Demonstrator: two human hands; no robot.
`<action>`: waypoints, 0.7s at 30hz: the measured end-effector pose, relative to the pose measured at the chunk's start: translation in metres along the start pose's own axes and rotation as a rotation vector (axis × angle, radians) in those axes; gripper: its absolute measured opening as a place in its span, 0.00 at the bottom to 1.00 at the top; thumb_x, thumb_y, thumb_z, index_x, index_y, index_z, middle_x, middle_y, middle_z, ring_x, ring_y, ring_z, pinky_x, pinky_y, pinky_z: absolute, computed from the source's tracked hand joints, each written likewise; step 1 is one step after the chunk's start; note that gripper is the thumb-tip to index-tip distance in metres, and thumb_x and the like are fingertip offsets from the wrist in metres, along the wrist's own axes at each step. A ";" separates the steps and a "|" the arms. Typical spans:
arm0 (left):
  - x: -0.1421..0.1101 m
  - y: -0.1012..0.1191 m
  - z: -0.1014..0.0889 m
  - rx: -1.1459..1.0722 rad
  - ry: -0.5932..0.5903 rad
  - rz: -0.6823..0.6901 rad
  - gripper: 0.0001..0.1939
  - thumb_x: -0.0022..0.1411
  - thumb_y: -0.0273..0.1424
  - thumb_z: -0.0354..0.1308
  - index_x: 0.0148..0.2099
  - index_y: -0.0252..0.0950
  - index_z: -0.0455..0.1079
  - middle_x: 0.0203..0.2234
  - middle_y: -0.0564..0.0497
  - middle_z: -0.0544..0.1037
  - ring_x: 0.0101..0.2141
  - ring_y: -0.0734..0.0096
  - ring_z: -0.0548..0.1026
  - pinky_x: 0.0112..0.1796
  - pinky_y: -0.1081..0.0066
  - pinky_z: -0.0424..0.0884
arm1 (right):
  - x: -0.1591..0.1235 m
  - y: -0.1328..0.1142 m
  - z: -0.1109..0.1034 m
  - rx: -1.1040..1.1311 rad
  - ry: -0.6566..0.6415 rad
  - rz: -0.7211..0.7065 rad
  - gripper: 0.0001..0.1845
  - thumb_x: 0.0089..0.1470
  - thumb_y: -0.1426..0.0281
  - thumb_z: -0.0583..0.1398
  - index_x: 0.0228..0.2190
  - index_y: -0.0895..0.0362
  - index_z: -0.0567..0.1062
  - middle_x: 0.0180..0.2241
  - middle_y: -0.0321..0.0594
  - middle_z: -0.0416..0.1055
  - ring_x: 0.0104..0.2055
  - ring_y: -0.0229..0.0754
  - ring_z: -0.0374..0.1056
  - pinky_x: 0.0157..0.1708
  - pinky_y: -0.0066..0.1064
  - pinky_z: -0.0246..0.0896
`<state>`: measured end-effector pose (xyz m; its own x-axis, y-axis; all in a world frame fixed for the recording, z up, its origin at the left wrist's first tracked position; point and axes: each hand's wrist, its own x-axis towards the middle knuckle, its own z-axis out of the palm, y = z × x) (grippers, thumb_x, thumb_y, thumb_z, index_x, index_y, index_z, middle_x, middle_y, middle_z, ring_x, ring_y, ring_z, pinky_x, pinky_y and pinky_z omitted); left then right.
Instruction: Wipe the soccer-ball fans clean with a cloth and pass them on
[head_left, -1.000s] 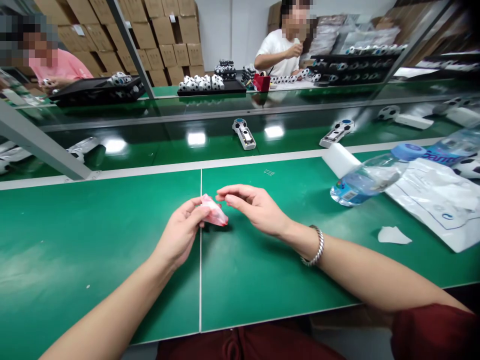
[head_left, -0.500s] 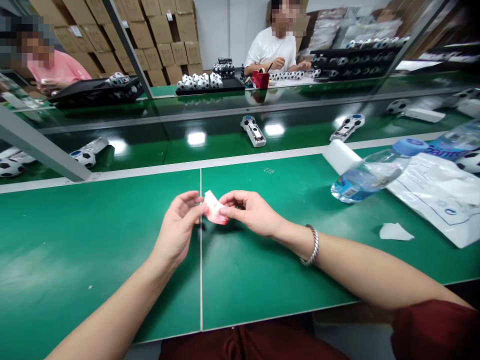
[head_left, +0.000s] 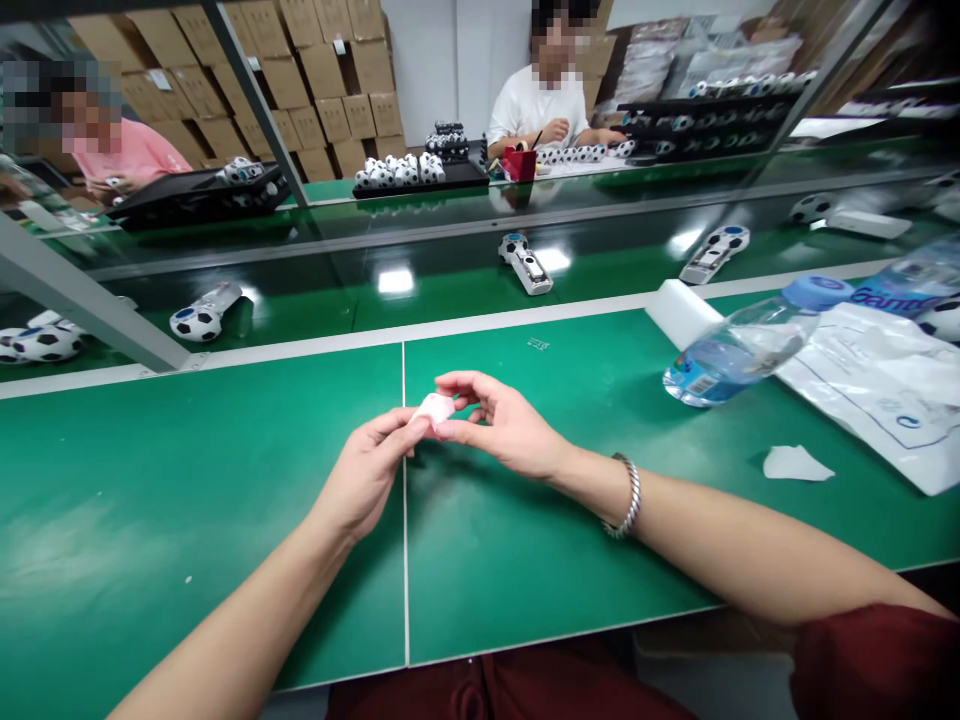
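Pinching hand: left hand [head_left: 367,470], thumb on top of the small pink-and-white piece [head_left: 435,404], fingers under or behind it.
Right hand: [head_left: 517,425] curled around the piece's right side, thumb tip at the lower right edge, index arched beyond; firm grip or light touch, cannot tell.
Piece position: between both sets of fingertips, held just above the green tabletop [head_left: 187,500], close to the white seam line [head_left: 406,560].
Piece direction: off the left fingertips toward the right and slightly away from the body; left of the right palm.
Long axis: looks slanted, near-left to far-right, roughly across the gap between hands; folded shape, so exact axis unclear.
Nearer hand: left has the surer hold; both touch or nearly touch.
White scrap: [head_left: 796,463] flat, well apart, beyond the right wrist's bracelet [head_left: 634,495].
Bottle: [head_left: 709,365] lying tilted near the plastic bag [head_left: 885,400], right side.
Ball-patterned part: [head_left: 525,264] past the table's far edge.
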<state>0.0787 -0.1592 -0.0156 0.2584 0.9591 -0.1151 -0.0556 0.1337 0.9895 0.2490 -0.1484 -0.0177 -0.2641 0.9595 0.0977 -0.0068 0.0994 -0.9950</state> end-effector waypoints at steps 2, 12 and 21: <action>0.000 -0.001 0.001 -0.002 0.003 -0.011 0.08 0.54 0.34 0.59 0.36 0.36 0.74 0.32 0.51 0.74 0.32 0.76 0.66 0.32 0.76 0.60 | -0.001 0.000 0.001 0.034 -0.038 0.000 0.18 0.43 0.67 0.64 0.38 0.57 0.71 0.38 0.39 0.71 0.38 0.36 0.66 0.38 0.31 0.62; 0.000 -0.010 0.004 0.035 0.113 0.115 0.08 0.52 0.34 0.61 0.33 0.34 0.70 0.29 0.52 0.73 0.32 0.75 0.70 0.40 0.73 0.63 | -0.001 0.000 0.004 0.237 -0.054 0.064 0.14 0.45 0.65 0.63 0.34 0.58 0.70 0.29 0.35 0.73 0.32 0.34 0.68 0.40 0.31 0.62; 0.020 -0.026 -0.019 0.194 0.285 0.106 0.26 0.48 0.38 0.62 0.49 0.36 0.63 0.46 0.44 0.67 0.41 0.68 0.65 0.39 0.71 0.64 | 0.007 0.019 -0.010 0.194 0.046 0.214 0.20 0.47 0.57 0.61 0.37 0.58 0.71 0.33 0.39 0.73 0.33 0.37 0.65 0.34 0.28 0.57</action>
<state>0.0673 -0.1384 -0.0449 -0.0197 0.9998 -0.0034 0.1230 0.0058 0.9924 0.2568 -0.1367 -0.0360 -0.2357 0.9645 -0.1187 -0.1408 -0.1548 -0.9779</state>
